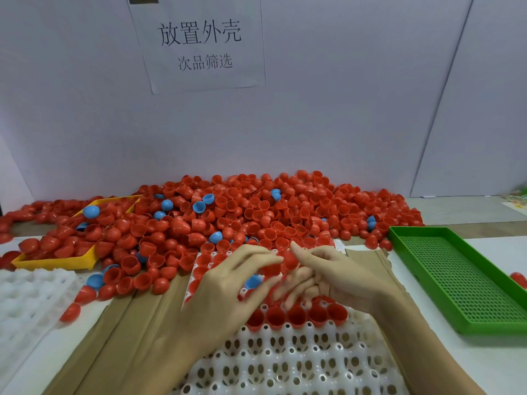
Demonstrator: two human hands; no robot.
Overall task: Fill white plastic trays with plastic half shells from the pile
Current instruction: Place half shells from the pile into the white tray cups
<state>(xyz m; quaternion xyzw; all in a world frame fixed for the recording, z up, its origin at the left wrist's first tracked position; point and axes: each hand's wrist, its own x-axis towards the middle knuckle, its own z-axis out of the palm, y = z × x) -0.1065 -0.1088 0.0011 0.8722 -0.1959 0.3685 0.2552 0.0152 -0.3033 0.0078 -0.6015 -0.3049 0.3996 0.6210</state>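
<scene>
A white plastic tray [285, 357] with round cups lies in front of me on brown cardboard. Its far rows hold red half shells [296, 316], open side up. Behind it spreads a big pile of red half shells [256, 212] with a few blue ones mixed in. Both hands hover over the tray's filled far part. My right hand [333, 277] pinches a red half shell [289, 260] at its fingertips; its lower fingers are blurred. My left hand [225, 286] reaches to that shell with its index finger, and a blue half shell [253, 281] sits between its thumb and fingers.
A yellow tray [57, 262] full of shells sits at the left in the pile. More white trays [25, 297] lie at the near left. A green perforated tray [456, 277] stands at the right, with one red shell [518, 278] beyond it. A white wall with a paper sign closes the back.
</scene>
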